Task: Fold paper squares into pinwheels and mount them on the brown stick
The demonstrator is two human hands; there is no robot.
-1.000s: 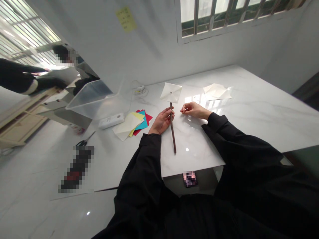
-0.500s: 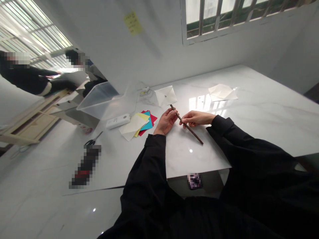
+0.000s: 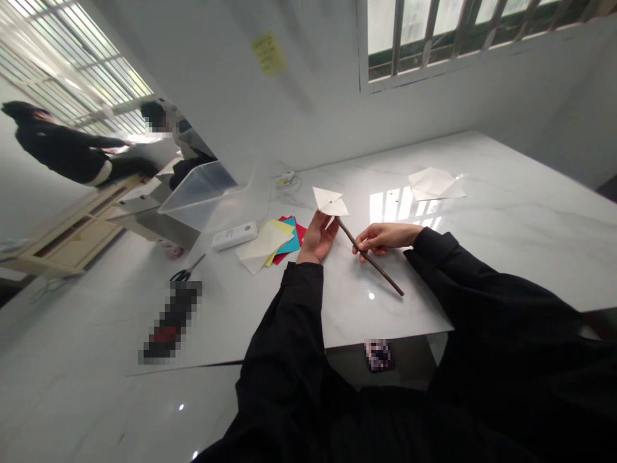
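Observation:
A white paper pinwheel (image 3: 330, 201) is pinned to the top of a thin brown stick (image 3: 380, 269). My right hand (image 3: 383, 238) grips the stick near its middle and holds it slanted over the white marble table (image 3: 506, 212). Below the paper head, my left hand (image 3: 318, 238) is open, its fingertips touching the underside of the pinwheel. Both arms are in black sleeves.
A stack of coloured paper sheets (image 3: 270, 241) lies left of my left hand, beside a white power strip (image 3: 234, 235). Scissors (image 3: 187, 270) lie further left. A clear plastic bin (image 3: 202, 193) stands behind. Folded white paper (image 3: 435, 184) lies at the far right. People work at a bench (image 3: 72, 231) at left.
The stick passed from my left hand to my right hand and tilted from upright to slanted. My left hand let go and opened under the paper head.

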